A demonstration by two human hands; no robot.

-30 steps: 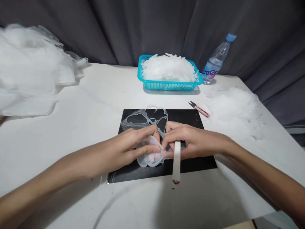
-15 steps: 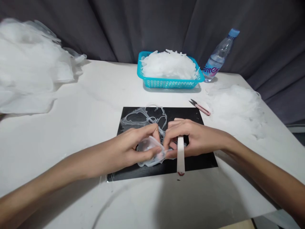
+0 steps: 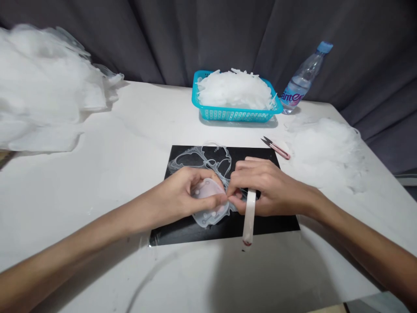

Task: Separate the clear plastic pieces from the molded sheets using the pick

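Observation:
My left hand (image 3: 177, 191) grips a small cup-like piece of translucent soft plastic (image 3: 208, 191), thumb on its near side and fingers behind. Thin, see-through web-like scrap (image 3: 211, 163) with large holes trails from behind it. At the piece's right edge, the fingertips of my right hand (image 3: 265, 184) are pinched, meeting my left thumb. Whatever lies between those fingertips is too small to tell. Tucked in my right palm is a flat white tool handle (image 3: 249, 219) with a reddish end, pointing towards me; its far end is hidden. Below both hands lies a black mat (image 3: 280, 224).
Behind the mat stands a blue basket (image 3: 241, 115) heaped with translucent pieces, beside a water bottle (image 3: 298, 87). Pink-handled thread snips (image 3: 276, 148) lie right of the mat, near a pile of clear scrap (image 3: 329, 152). A large white translucent heap (image 3: 42, 78) fills the far left.
The translucent piece has turned so more of its face shows. My left thumb has moved right to its edge, meeting my right fingertips. The view has shifted slightly.

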